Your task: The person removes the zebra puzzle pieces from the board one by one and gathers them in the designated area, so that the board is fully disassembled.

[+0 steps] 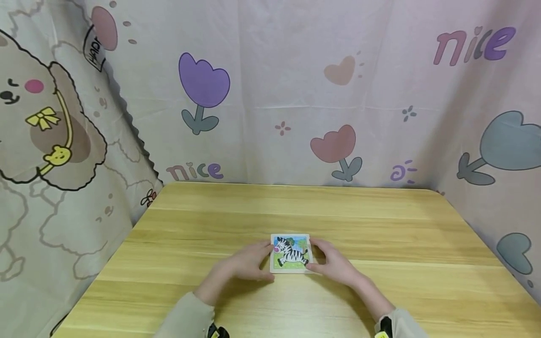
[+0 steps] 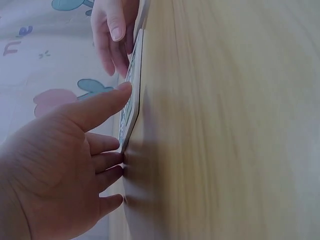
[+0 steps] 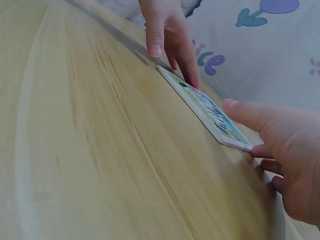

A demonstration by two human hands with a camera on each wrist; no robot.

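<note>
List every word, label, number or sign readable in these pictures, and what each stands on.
"nice": upper right of the pale pink printed cloth behind the yellow wooden table.
"nice": lower left on that cloth, just above the table's far edge.
"HA...", tilted, remaining letters unclear: black-outlined printed label at upper left.
Square white-bordered zebra picture board: no lettering visible.
Black-and-yellow bands at the cuffs: no readable marking.

Three views, one high, two low
The head view looks forward and down over the tabletop (image 1: 380, 225) to the printed cloth (image 1: 262, 150), from farther back; the wrist views look low and close (their pictures tipped) from opposite sides, sharing the zebra picture (image 1: 291, 256), left hand (image 1: 249, 263) and right hand (image 1: 338, 266).
</note>
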